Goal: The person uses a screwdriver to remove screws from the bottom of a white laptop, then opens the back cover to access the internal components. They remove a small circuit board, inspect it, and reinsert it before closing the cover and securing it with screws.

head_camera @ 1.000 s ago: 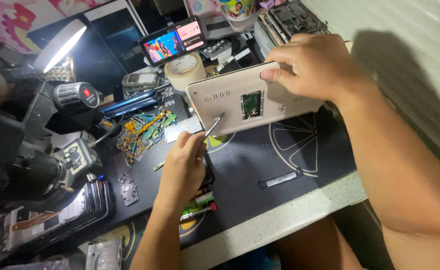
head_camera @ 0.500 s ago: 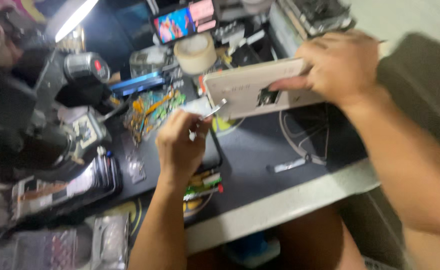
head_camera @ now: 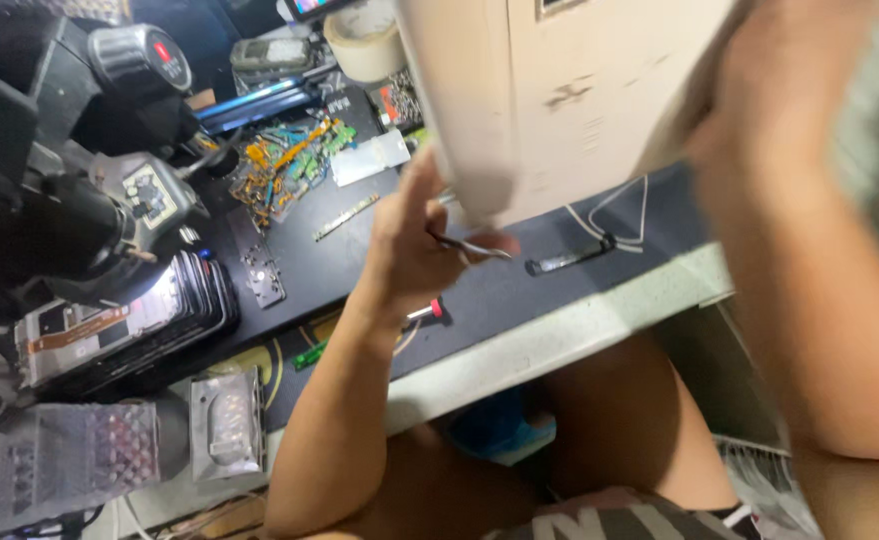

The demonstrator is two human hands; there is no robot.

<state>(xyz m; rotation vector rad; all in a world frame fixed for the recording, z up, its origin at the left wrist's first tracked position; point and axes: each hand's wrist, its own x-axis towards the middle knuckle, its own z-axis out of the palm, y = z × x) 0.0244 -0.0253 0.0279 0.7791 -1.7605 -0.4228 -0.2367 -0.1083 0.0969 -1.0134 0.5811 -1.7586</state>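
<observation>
Beige flat plastic device casing (head_camera: 569, 90), scuffed on its face, is held up close to the camera and tilted, above the far side of the table (head_camera: 559, 340). Right hand (head_camera: 769, 110) is closed around the casing's right edge. Left hand (head_camera: 409, 250) is closed on thin metal tweezers (head_camera: 474, 247), tips pointing right, just under the casing's lower edge.

No open container in clear view. Stack of dark flat phone panels (head_camera: 129, 320) lies at left on the black work mat (head_camera: 519, 290). Heap of orange and green flex cables (head_camera: 289, 165) sits mid-mat, beside a small white rectangular card (head_camera: 369, 157). Roll of pale tape (head_camera: 364, 45) stands at the back. Black microscope body (head_camera: 49, 190) crowds the left side.

Table's pale front edge runs diagonally; bare mat shows near a slim black bar (head_camera: 571, 256).
</observation>
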